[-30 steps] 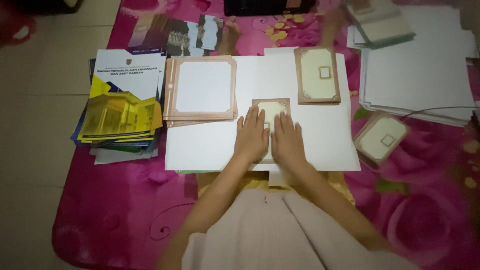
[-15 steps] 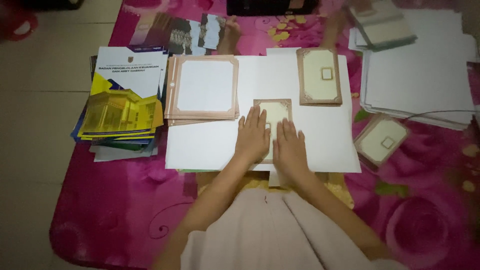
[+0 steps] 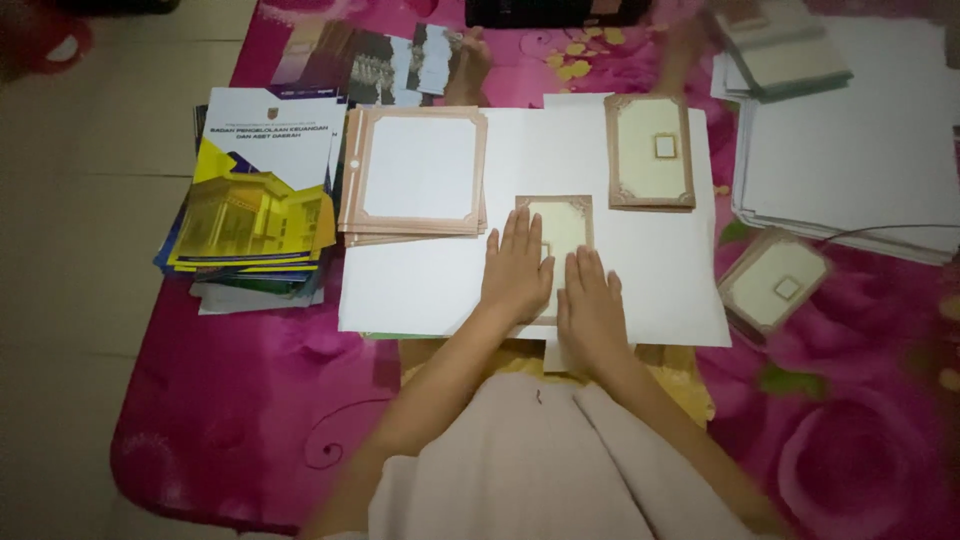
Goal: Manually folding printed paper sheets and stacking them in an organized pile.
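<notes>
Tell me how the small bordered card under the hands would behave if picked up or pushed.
The small bordered card looks thin and flat, so probably light and slightly bendy. It lies on a smooth white sheet, so it would likely slide easily. Both the left hand and right hand press it flat.

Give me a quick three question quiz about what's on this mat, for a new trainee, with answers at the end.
1. True or false: both hands press flat on the small bordered card lying on the large white sheet.
2. Which lies farthest to the left? A) the stack of yellow and blue booklets B) the stack of brown bordered frames C) the upright cream card
3. Fill in: the tilted cream card at the right lies on the ___ flowered mat, off the sheet.

Key
1. True: the left hand and right hand lie side by side on it, palms down.
2. A
3. pink
</notes>
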